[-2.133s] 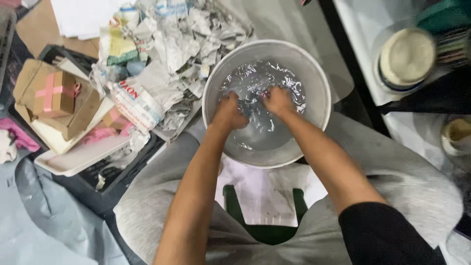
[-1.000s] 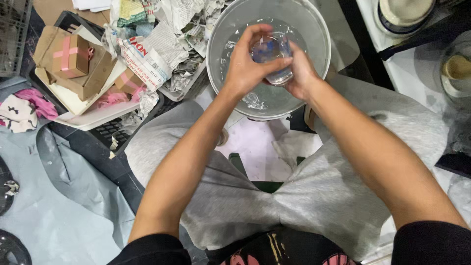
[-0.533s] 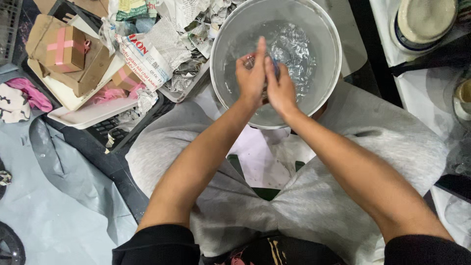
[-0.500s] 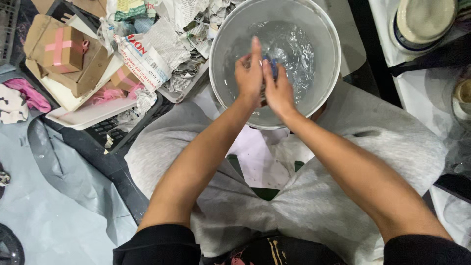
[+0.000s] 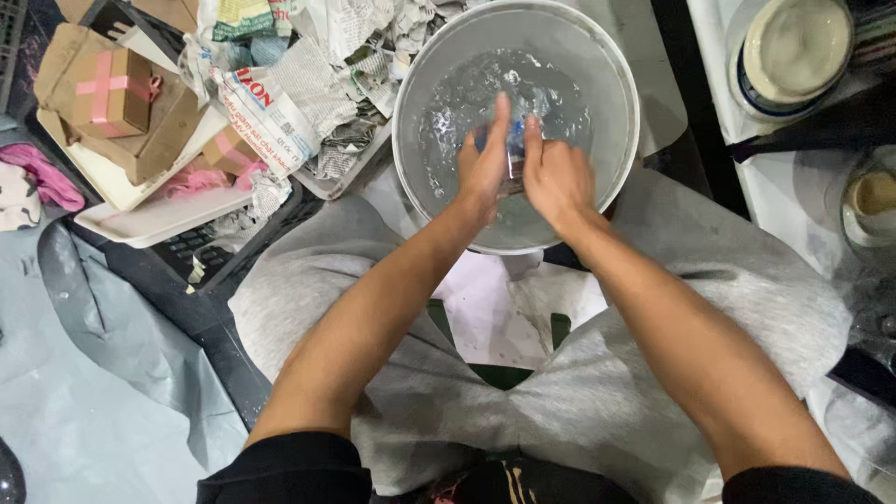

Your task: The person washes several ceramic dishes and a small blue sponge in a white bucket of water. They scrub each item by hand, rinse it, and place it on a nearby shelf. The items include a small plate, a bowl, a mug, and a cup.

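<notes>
A grey-white round bucket (image 5: 618, 89) of rippling water (image 5: 462, 98) stands between my knees. Both hands are over the water near the bucket's front wall, palms facing each other. My left hand (image 5: 483, 168) and my right hand (image 5: 557, 179) press a small bluish-grey wet lump (image 5: 512, 157) between them. Only a sliver of the lump shows between the palms, and I cannot tell what it is. The fingers of both hands point away from me, towards the middle of the bucket.
Crumpled newspapers (image 5: 313, 79) are piled left of the bucket. Further left, a cardboard box with a pink tape cross (image 5: 110, 89) sits on a white tray (image 5: 159, 219). A round lidded container (image 5: 793, 51) and a cup (image 5: 873, 201) are at the right. A grey sheet (image 5: 84, 373) covers the floor.
My hands came up out of the water holding the lump, then closed flat against each other around it. They now press it just above the water.
</notes>
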